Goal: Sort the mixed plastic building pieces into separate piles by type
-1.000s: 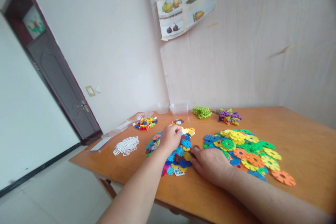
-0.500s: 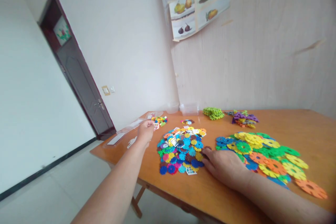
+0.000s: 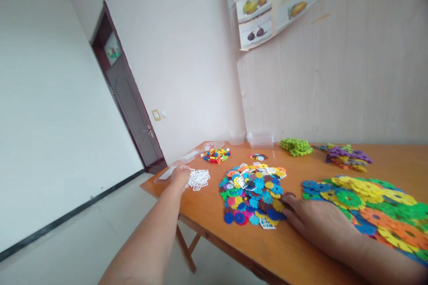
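Observation:
My left hand (image 3: 180, 175) is stretched out to the table's left end, at the edge of a small heap of white grid pieces (image 3: 199, 178). I see only the back of that hand, so its fingers are hidden. My right hand (image 3: 316, 219) lies flat on the wooden table (image 3: 234, 242), fingers stretched out. Its fingertips touch the right edge of a pile of small colourful snowflake discs (image 3: 252, 189), next to a dark brown disc (image 3: 289, 195). A white grid piece (image 3: 266, 223) lies at the pile's near edge.
Large colourful discs (image 3: 374, 200) spread to the right of my right arm. Further back are small bricks (image 3: 216, 155), a green stack (image 3: 295, 146), purple pieces (image 3: 344, 153) and clear containers (image 3: 259, 139). A clear lid (image 3: 180, 162) lies at the left end. A dark door (image 3: 132, 102) stands beyond.
My left hand took a white grid piece from the small-disc pile and swung left to the white heap. The view turned left. My right hand stayed put.

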Motion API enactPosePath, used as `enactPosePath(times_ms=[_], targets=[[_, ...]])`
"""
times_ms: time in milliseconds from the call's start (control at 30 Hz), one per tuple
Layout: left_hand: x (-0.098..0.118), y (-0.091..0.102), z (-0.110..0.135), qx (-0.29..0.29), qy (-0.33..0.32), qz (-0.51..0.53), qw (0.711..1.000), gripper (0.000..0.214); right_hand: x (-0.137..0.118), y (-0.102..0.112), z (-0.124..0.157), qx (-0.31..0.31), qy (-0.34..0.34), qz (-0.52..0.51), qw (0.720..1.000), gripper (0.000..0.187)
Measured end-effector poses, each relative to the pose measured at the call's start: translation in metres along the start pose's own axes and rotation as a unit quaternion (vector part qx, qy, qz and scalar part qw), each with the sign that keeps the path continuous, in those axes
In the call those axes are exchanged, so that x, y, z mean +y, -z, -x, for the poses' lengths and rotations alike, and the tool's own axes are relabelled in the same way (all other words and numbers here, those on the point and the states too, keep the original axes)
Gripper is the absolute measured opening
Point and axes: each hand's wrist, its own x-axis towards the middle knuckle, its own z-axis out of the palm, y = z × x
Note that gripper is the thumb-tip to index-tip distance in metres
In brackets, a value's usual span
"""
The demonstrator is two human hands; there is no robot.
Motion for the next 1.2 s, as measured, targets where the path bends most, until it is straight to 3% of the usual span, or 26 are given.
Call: enactPosePath(times_ms=[567, 800, 933, 1033, 1200], targets=[[-0.007, -0.014, -0.003, -0.004, 0.0, -0.028, 1.0, 0.03, 0.002, -0.002, -0.001, -0.013, 0.001, 0.024, 1.0, 0.036], [-0.011, -0.016, -0.002, -0.012, -0.061, -0.044, 0.997, 0.022, -0.002, 0.004, -0.001, -0.022, 0.001, 0.014, 1.0, 0.034], [-0.002, -0.025, 0.007, -0.061, -0.132, -0.041, 0.989, 0.019, -0.004, 0.008, 0.0, -0.028, 0.0, 0.022, 0.999, 0.034], [0.01, -0.038, 0.027, -0.133, -0.201, -0.03, 0.97, 0.017, -0.005, 0.009, 0.0, -0.028, 0.0, 0.02, 0.999, 0.035], [0.033, -0.057, 0.071, -0.285, -0.343, -0.009, 0.895, 0.027, -0.005, 0.011, 0.002, -0.02, 0.004, 0.007, 1.0, 0.036]])
